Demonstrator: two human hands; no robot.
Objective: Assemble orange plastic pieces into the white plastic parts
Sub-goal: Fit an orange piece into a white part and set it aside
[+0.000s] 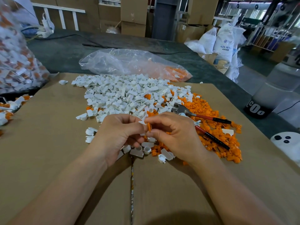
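While we lean over the brown cardboard sheet (48,127), our hands meet just in front of the big heap of small white plastic parts (123,95). Our left hand (118,132) pinches one small white plastic part (142,122) between thumb and curled fingers. Our right hand (175,135) pinches a small orange plastic piece (149,126) with thumb and forefinger, and the two touch at our fingertips.

Right of the heap lies a spread of loose orange plastic pieces (215,132), and on it rest metal pliers with red-and-black handles (180,109). Behind the heap lies a limp clear plastic bag (129,62) with some orange pieces in its right end. Far left of the heap stands a full clear bag of white-and-orange pieces (16,62).

Well behind and right of the heap we see a white sack (224,44) printed "ABS RESIN". Farther right of the heap, a dark-based container (258,109) bears white letters we cannot read whole.
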